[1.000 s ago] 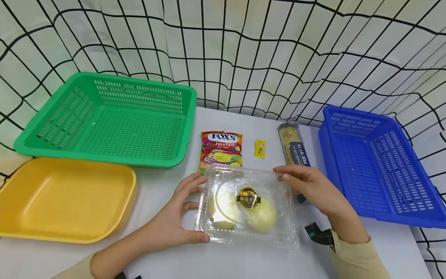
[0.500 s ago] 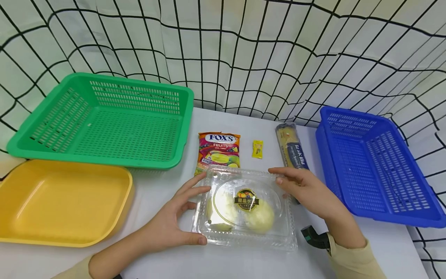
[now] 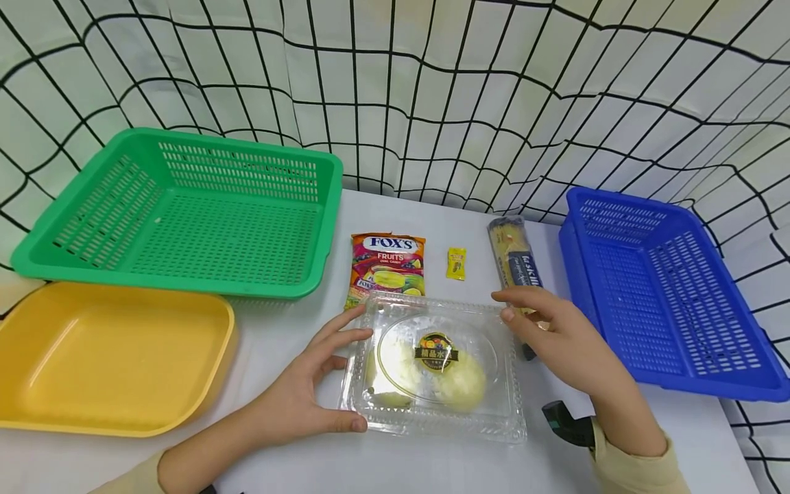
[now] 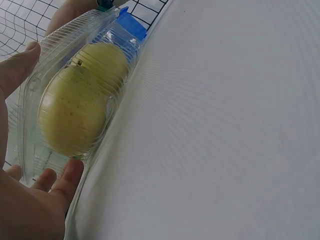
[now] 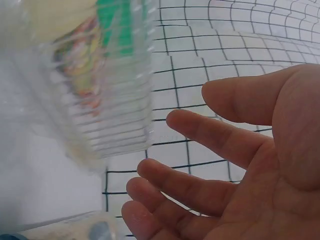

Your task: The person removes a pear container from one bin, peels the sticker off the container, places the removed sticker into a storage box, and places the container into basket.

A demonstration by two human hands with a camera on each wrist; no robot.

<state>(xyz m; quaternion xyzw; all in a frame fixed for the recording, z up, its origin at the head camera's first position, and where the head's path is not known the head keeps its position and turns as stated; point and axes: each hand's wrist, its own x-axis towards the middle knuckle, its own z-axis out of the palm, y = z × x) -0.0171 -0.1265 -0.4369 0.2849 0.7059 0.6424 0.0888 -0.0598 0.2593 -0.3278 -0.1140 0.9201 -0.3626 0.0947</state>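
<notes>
A clear plastic clamshell fruit box (image 3: 481,422) with a round black and gold label rests on the white table. Through its wall, two speckled, pale yellow round fruits (image 4: 75,110) show. At its left end my left hand (image 3: 296,394) touches it, thumb near the front corner, other fingers spread rather straight along the side. My right hand (image 3: 561,336) is just off the box's right edge. In the right wrist view its fingers (image 5: 215,135) are loosely spread, with a gap to the box and nothing between them.
Behind the box lie a FOX'S candy bag (image 3: 389,264), a small yellow sachet (image 3: 456,263) and a pasta pack (image 3: 515,250), partly hidden by my right hand. Green basket (image 3: 333,226) and yellow tub (image 3: 225,343) stand left, a blue basket (image 3: 583,288) right. Black netting (image 3: 395,103) rises behind.
My right hand has moved slightly right, away from the box's edge, covering more of the pasta pack. The left hand and the box have hardly moved.
</notes>
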